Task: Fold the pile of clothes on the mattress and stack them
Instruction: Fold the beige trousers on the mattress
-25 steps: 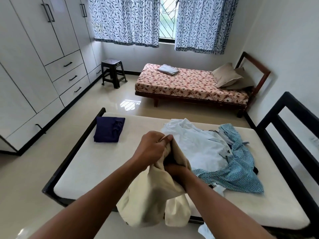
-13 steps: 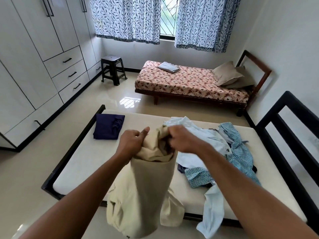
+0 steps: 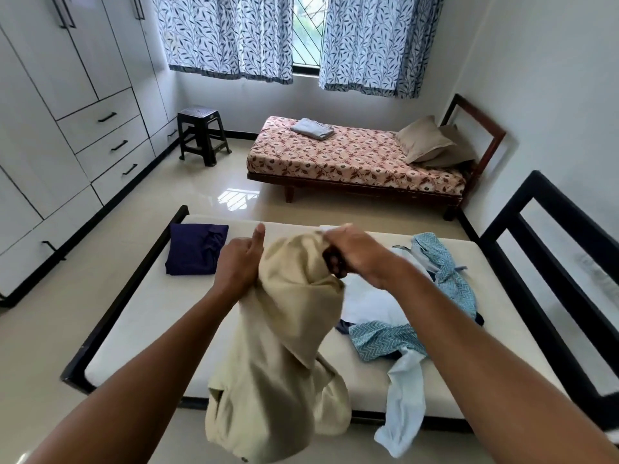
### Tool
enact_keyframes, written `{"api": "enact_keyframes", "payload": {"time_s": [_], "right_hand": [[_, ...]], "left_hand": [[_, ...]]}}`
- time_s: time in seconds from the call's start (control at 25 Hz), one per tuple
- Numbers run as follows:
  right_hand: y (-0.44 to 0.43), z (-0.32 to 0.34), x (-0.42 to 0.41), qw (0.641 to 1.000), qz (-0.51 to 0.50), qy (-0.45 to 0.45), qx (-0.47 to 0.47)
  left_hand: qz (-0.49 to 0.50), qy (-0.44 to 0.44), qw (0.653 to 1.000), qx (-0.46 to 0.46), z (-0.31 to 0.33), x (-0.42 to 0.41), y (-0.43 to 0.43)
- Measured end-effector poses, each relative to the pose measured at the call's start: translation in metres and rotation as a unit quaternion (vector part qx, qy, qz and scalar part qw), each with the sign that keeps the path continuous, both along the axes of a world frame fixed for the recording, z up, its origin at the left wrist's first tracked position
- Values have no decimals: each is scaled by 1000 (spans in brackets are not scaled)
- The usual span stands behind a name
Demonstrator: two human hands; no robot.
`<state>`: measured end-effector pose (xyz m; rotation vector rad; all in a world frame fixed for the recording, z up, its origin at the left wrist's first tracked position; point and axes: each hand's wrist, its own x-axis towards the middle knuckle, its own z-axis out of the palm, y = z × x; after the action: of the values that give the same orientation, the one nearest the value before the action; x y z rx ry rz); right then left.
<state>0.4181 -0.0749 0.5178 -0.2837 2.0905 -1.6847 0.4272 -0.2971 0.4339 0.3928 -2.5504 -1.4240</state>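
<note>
A beige garment [image 3: 281, 346] hangs in the air over the near edge of the white mattress [image 3: 147, 316]. My left hand [image 3: 239, 262] grips its top left, thumb sticking up. My right hand [image 3: 351, 251] pinches the top right edge of the same cloth. On the mattress's right half lies a loose pile: a white shirt [image 3: 371, 296], a teal patterned garment [image 3: 445, 272] and a pale blue piece [image 3: 402, 406] hanging over the front edge. A folded navy garment [image 3: 194, 247] sits at the far left corner.
The mattress lies in a black bed frame [image 3: 110, 309] with a tall headboard [image 3: 549, 262] on the right. Beyond are a second bed [image 3: 351, 159] with a floral sheet, a black stool [image 3: 201, 135] and white wardrobes [image 3: 60, 128] on the left.
My right hand came out from under the beige garment and took its top edge. Both hands have moved apart, spreading the top of the cloth, which now hangs higher.
</note>
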Motion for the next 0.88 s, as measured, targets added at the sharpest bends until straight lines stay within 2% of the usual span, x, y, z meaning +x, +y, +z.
{"api": "enact_keyframes", "payload": {"time_s": [0.04,0.08,0.16,0.24,0.28,0.36,0.4,0.48,0.6,0.68,0.8,0.88], "right_hand": [[-3,-6,-1,998,-44,18,50],[-6,-8,-1,995,-74,20,60],[-11,-2,-2,991,-128,-38,16],[-16,5,0,984,-143,-99,-43],[-20,8,0,982,-138,-113,-63],[-28,16,2,984,-124,-108,-73],[-31,19,3,986,-116,-97,-69],[-32,19,2,990,-112,-62,-54],[-19,5,-2,988,-147,31,-40],[-9,-8,2,983,-169,67,12],[-11,-43,18,981,-104,44,161],[-17,-68,23,976,-55,47,206]], "left_hand": [[5,-14,999,-37,-7,1,0],[12,-10,999,-47,-11,4,1],[7,62,998,-8,-8,11,3],[-59,139,988,21,1,20,9],[-102,156,982,7,8,27,15],[-154,158,972,-80,16,38,28],[-148,168,967,-120,21,39,30],[-137,182,963,-141,26,34,24],[-140,123,982,-42,27,30,7],[-118,92,989,5,24,32,0],[-113,69,990,50,14,36,-1],[-115,48,990,68,11,38,-2]]}}
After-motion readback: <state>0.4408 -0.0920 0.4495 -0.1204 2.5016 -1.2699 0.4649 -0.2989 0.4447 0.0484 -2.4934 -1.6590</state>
